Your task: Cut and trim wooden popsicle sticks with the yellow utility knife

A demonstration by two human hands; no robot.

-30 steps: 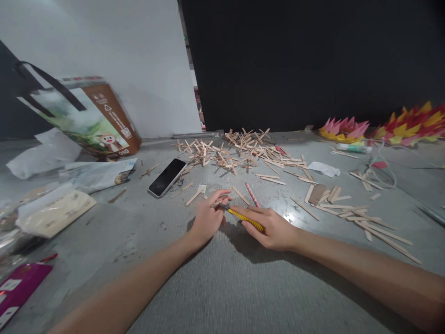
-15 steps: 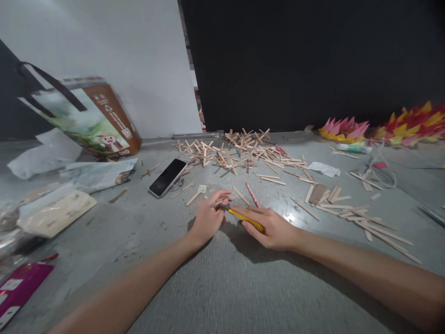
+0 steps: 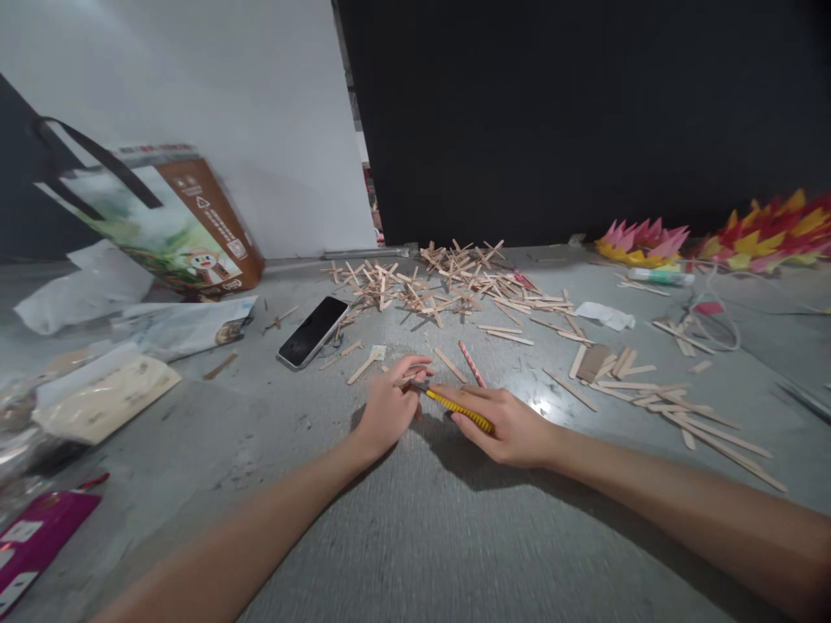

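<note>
My right hand [image 3: 506, 424] is closed around a yellow utility knife [image 3: 460, 408], whose dark tip points left toward my other hand. Between the fingers of my left hand [image 3: 388, 407] is a thin wooden craft stick [image 3: 410, 375], mostly covered by the fingers. The knife's tip meets the stick or lies right beside it; I cannot tell which. Just beyond my hands, a loose craft stick [image 3: 450, 365] and a red-and-white striped stick [image 3: 472, 363] lie on the grey table [image 3: 415, 536].
A phone [image 3: 312, 332] lies left of my hands. Behind is a heap of crossed sticks [image 3: 447, 281]; more loose sticks [image 3: 688, 415] spread at right. A shopping bag [image 3: 195, 225] and plastic packets [image 3: 110, 394] occupy the left. Colourful paper crowns [image 3: 642, 244] stand at back right.
</note>
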